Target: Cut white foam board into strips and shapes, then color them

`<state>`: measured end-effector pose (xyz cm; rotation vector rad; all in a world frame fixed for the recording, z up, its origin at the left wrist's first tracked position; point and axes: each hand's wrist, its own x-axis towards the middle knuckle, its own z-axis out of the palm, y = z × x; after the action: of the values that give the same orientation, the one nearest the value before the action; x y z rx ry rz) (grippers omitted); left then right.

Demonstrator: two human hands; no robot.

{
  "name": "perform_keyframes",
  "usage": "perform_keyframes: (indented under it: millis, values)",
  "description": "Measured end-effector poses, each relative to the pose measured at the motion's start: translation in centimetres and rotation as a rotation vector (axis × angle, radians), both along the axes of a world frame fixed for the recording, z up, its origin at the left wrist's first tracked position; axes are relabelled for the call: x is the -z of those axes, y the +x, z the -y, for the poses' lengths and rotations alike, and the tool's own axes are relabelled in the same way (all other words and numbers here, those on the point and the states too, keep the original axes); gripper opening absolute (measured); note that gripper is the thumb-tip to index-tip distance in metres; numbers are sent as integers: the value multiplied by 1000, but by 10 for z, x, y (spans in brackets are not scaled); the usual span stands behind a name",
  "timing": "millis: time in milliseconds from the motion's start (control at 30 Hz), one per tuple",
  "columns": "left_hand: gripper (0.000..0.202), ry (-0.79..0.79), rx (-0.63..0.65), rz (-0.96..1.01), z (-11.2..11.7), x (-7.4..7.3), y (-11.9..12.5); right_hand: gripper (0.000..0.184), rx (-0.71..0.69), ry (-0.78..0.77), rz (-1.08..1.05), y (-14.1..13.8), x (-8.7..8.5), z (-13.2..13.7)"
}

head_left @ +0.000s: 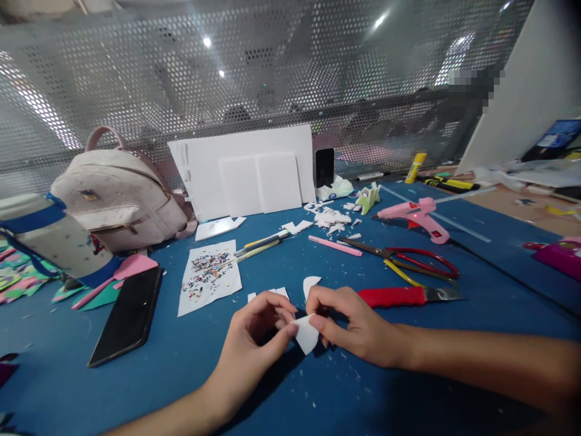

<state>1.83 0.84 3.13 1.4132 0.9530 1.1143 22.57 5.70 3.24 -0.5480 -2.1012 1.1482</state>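
Observation:
Between my two hands is a small white cut piece [307, 336], perhaps foam or card, with a pointed lower end. My left hand [258, 339] pinches its left edge between thumb and fingers. From the other side, my right hand [345, 324] grips its upper right edge. Just beyond my right fingers lies another white cut piece [311, 284]. More white scraps [281, 292] are partly hidden behind my left hand. Close by on the right lies a red-handled knife [394, 297], its handle end hidden by my right hand.
Scissors [422, 260] and a pink glue gun [415, 217] with a trailing cord lie right. Left are a black phone [129, 318], a tumbler [59, 236] and a backpack [122, 194]. Beads cover a paper sheet [186, 297]. White boards [200, 181] stand behind foam scraps [333, 219].

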Motion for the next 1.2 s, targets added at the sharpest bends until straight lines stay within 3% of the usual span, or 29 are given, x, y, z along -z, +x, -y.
perform_keyframes:
  millis: [433,1200]
  values:
    - [11,53,3,-128,2,-6,1,24,-50,-21,3,1,-1,-1]
    - [13,121,-81,-127,3,-7,-2,21,-37,23,58,-3,-2,-1]
